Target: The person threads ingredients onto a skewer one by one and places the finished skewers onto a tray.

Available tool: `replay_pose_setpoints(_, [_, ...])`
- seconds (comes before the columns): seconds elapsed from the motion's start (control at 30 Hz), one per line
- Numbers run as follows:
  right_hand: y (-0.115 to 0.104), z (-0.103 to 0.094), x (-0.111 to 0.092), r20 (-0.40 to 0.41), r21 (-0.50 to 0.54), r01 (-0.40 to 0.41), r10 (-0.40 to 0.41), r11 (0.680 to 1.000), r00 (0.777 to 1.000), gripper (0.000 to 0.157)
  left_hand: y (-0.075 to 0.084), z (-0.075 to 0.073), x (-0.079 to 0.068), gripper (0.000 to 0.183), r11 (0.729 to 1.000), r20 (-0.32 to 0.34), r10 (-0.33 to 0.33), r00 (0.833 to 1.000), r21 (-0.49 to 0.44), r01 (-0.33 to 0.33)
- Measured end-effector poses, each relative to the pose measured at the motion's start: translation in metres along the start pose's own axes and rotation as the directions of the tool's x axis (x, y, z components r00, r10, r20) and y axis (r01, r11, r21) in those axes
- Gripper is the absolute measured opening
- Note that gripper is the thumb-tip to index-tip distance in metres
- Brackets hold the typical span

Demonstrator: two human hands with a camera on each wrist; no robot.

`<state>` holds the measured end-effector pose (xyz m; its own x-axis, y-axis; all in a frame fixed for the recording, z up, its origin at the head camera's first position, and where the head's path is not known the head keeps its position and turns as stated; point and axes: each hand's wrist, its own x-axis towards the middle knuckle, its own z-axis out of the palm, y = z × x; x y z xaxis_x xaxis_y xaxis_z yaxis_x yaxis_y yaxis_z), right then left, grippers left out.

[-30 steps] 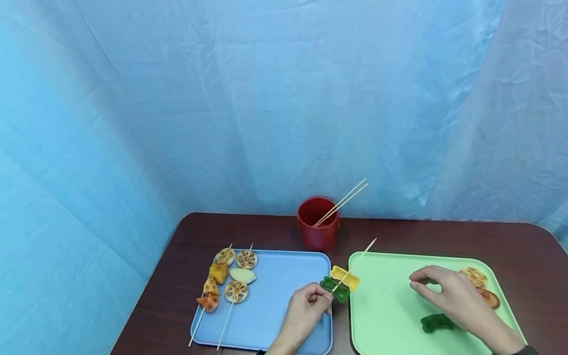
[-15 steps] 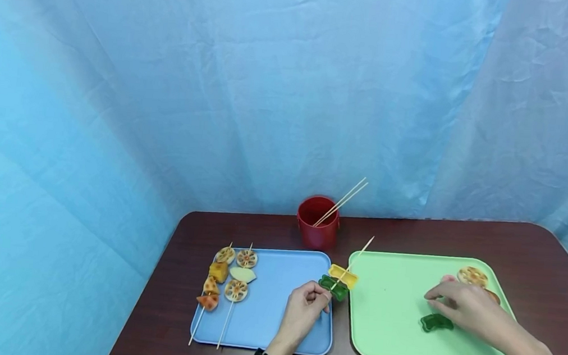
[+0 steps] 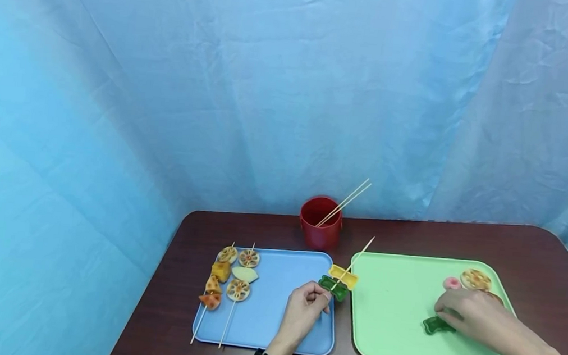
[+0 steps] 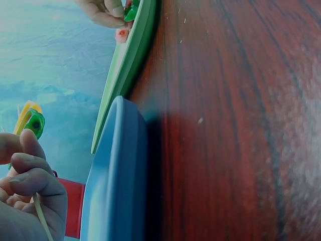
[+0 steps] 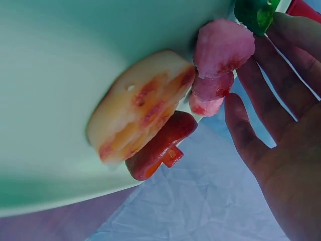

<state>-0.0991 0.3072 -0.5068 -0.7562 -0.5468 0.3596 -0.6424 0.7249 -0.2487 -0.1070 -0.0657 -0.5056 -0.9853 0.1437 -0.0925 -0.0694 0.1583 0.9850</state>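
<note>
My left hand [image 3: 299, 317] pinches a bamboo skewer [image 4: 42, 218] above the right side of the blue tray. Threaded on it are a green pepper-like piece [image 3: 333, 288] and a yellow block [image 3: 343, 276] with a raised rim; the pointed tip sticks out beyond. Over the right part of the green tray [image 3: 391, 345] reaches my right hand [image 3: 484, 322], fingers extended. Its fingertips are close to several pink meat-like pieces [image 5: 224, 47] and a loose green piece [image 3: 437, 324]. Beside these lie a lotus root slice [image 3: 475, 279] and a brown mushroom slice [image 5: 163, 143].
Two loaded skewers lie at the left of the blue tray [image 3: 280, 335], with lotus slices [image 3: 238, 290], a pale green slice [image 3: 245, 274] and a yellow chunk [image 3: 220, 271]. Behind the trays stands a red cup [image 3: 319, 234] holding two bare skewers [image 3: 350, 197].
My right hand has moved right and slightly down over the green tray, and its fingers have come near the loose green piece. The left hand keeps its hold on the skewer.
</note>
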Motion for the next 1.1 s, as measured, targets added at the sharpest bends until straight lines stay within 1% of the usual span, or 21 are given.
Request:
replay_pose_setpoints(0.07, [-0.001,0.000,0.000,0.021,0.010,-0.008,0.008,1.000,1.000,0.035,-0.001,0.000,0.000,0.019,1.000,0.004,0.013,1.000,-0.001,-0.013])
replay_pose_setpoints(0.23, [0.000,0.000,-0.002,0.044,0.023,0.005,-0.006,1.000,0.999,0.038,-0.002,-0.001,0.001,0.019,1.000,0.008,0.012,1.000,0.000,-0.012])
replay_pose_setpoints(0.4, [0.000,0.001,-0.001,0.031,0.004,0.028,-0.028,1.000,0.999,0.041,-0.002,-0.001,0.001,0.019,1.000,0.001,-0.009,1.000,0.004,0.009])
replay_pose_setpoints(0.5, [-0.002,0.002,0.000,0.023,-0.003,0.021,-0.020,1.000,1.000,0.039,-0.001,-0.001,0.001,0.020,1.000,-0.001,-0.013,1.000,-0.002,0.013])
replay_pose_setpoints(0.67, [-0.004,0.002,0.004,0.030,0.008,-0.039,0.039,0.999,0.999,0.033,0.000,0.000,0.000,0.017,1.000,-0.007,-0.021,1.000,-0.013,0.021])
replay_pose_setpoints(0.8, [-0.007,0.000,0.010,0.003,0.011,-0.076,0.076,0.997,0.997,0.030,0.000,0.001,0.000,0.015,1.000,-0.009,-0.024,1.000,-0.013,0.024])
replay_pose_setpoints(0.87, [-0.009,-0.002,0.014,-0.006,0.019,-0.107,0.107,0.994,0.994,0.028,0.000,0.001,0.000,0.015,1.000,-0.008,-0.023,1.000,-0.013,0.023])
replay_pose_setpoints(0.93, [-0.012,-0.005,0.019,-0.006,0.031,-0.154,0.154,0.988,0.988,0.025,0.000,0.001,0.000,0.016,1.000,-0.007,-0.023,1.000,-0.013,0.023])
replay_pose_setpoints(1.03, [-0.016,-0.009,0.025,0.011,0.046,-0.231,0.231,0.972,0.973,0.021,0.000,0.001,0.000,0.016,1.000,-0.008,-0.020,1.000,-0.010,0.020])
replay_pose_setpoints(1.1, [-0.018,-0.010,0.029,0.004,0.048,-0.250,0.250,0.967,0.968,0.019,0.000,0.002,0.000,0.016,1.000,-0.008,-0.019,1.000,-0.010,0.019])
